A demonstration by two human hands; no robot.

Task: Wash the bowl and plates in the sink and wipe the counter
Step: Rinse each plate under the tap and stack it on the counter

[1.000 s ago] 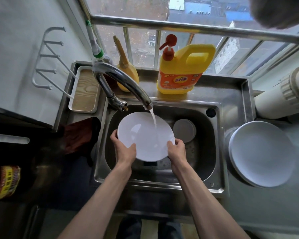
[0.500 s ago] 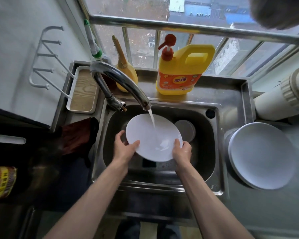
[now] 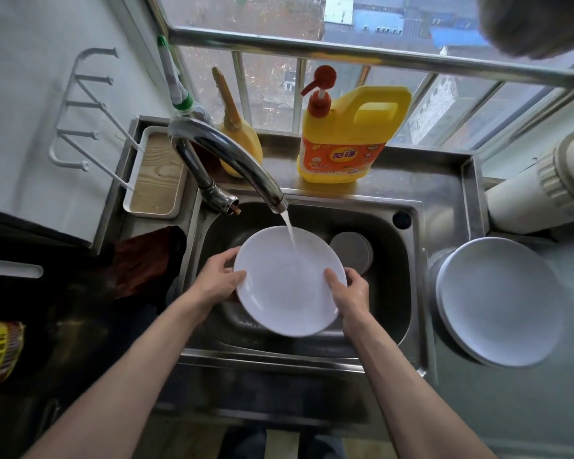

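The sink [image 3: 393,299] is stainless steel, dull grey with soft reflections on its walls. The worktop [image 3: 421,173] behind it is the same steel, smooth and faintly streaked. At the sink's back left corner the tap [image 3: 232,164] is polished metal, mirror-bright. Above the sink the plate [image 3: 289,293] is smooth, glossy white and wet. Inside the sink, at its right, the bowl [image 3: 352,251] looks matt pale grey. Right of the sink, the stacked plates [image 3: 497,303] are smooth white with a faint sheen. Behind the sink, the detergent jug [image 3: 352,137] is shiny yellow plastic with a glossy label [image 3: 340,157] and a red plastic pump [image 3: 318,91]. Left of the sink lie a dark red cloth [image 3: 143,263], soft and matt, and a white tray [image 3: 156,180] with a wood-grain base.
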